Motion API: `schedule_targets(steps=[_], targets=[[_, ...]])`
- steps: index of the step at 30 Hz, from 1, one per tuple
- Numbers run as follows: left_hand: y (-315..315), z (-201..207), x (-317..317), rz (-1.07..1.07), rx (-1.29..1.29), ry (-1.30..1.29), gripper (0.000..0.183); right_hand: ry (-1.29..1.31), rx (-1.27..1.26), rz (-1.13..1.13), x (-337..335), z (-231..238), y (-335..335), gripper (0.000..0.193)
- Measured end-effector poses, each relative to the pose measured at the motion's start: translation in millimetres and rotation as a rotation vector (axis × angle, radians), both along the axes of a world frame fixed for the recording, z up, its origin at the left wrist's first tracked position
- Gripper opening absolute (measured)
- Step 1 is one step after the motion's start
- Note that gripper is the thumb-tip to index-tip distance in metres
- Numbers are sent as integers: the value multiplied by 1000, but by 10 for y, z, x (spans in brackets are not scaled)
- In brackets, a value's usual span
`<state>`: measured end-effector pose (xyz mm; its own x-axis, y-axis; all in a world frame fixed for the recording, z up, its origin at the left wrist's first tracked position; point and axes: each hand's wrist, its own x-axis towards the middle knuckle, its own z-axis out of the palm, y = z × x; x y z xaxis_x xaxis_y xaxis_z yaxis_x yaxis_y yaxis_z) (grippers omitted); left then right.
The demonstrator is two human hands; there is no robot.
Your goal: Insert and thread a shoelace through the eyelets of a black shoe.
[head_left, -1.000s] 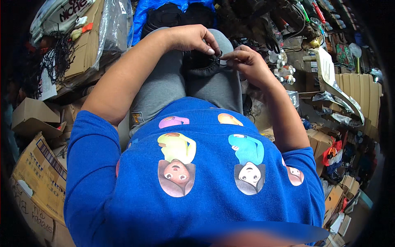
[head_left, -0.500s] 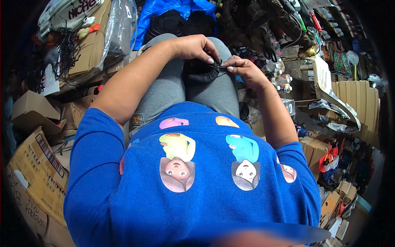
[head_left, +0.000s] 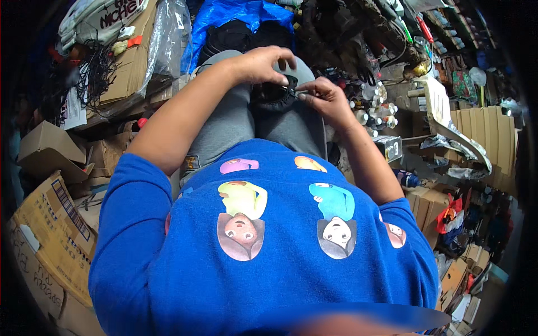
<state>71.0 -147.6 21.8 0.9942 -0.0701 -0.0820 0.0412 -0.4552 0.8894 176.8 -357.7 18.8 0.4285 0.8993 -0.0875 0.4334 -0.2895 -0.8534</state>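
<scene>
So I'm sitting with this black gathered piece (head_left: 273, 105) in my lap, right over the gap between my legs in grey trousers (head_left: 221, 126). It lies roughly crosswise, long axis slanting a bit: low end toward my left leg, other end tipped up toward my right fingertips. The puckered rim faces down toward my belly and curls up on the right. Can't say where the far side points, since my left hand (head_left: 263, 65) partly covers it. Right hand (head_left: 327, 99) has a narrow grip, thumb and index pinching the raised right edge. Left-hand grip is looser, thumb parted from the curled fingers, just above the piece; too small to tell if the thumb touches. Beyond my knees there's a blue plastic sheet (head_left: 203, 33), clear bottles (head_left: 383, 112) off right.
</scene>
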Motion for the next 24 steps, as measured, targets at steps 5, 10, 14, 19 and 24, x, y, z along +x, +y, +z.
schedule_targets(steps=[5, 10, 14, 19, 24], targets=[[-64, 141, -460, 223, 218, -191, 36, -306, 51, 73, -105, 208, -86, 21], [-327, 92, -783, 397, 213, -194, 22, -719, 79, 76, -374, 189, -159, 35], [-432, 40, -800, 454, 668, -364, 12, -804, 97, 66, -451, 147, -182, 34], [-341, -8, -679, 492, 583, -365, 16, -368, -47, 94, -236, 203, -159, 36], [-251, -94, -572, 358, 238, -352, 29, 34, -159, 132, 53, 224, -26, 39]])
